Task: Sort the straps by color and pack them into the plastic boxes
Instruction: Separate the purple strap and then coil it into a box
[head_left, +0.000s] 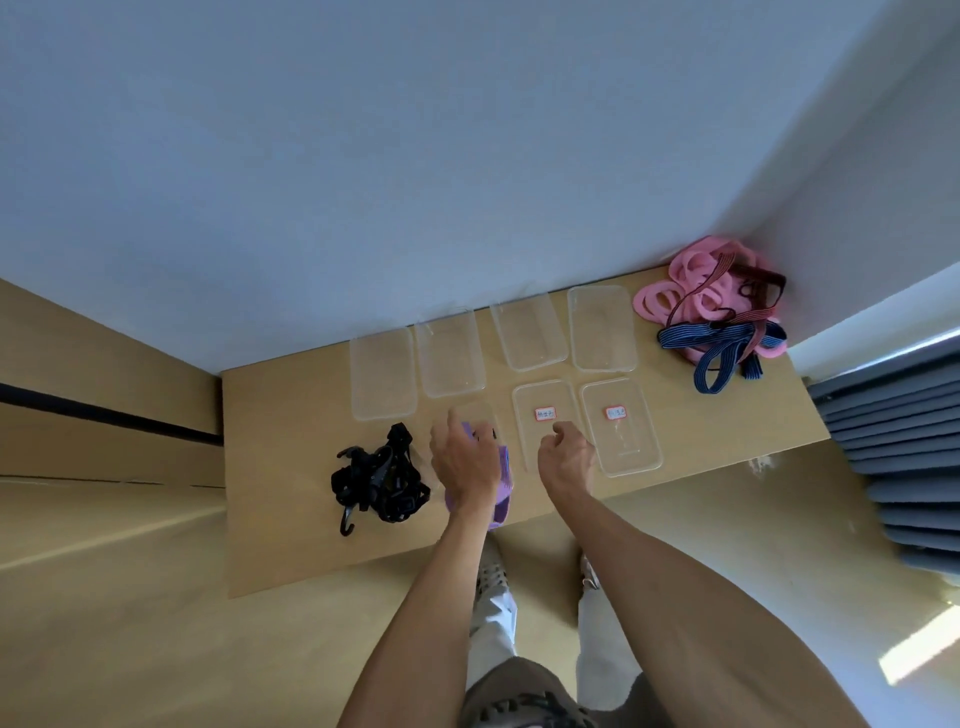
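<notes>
arms: bare, no sleeves | trousers (491, 631): pale | shoes (490, 574): light, laced | top (519, 696): brown-grey

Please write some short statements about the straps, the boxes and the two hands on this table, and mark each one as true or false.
1. The black straps lie on the table, to the left of the left hand. True.
2. The left hand holds pink straps. False: it is on purple straps; the pink straps are piled in the far right corner.
3. Two clear boxes carry a small label. True: the box by the right hand and the box to its right.
4. The right hand holds a blue strap. False: it holds nothing; the blue straps lie beside the pink pile.
5. The far boxes are full of straps. False: all four look empty.
</notes>
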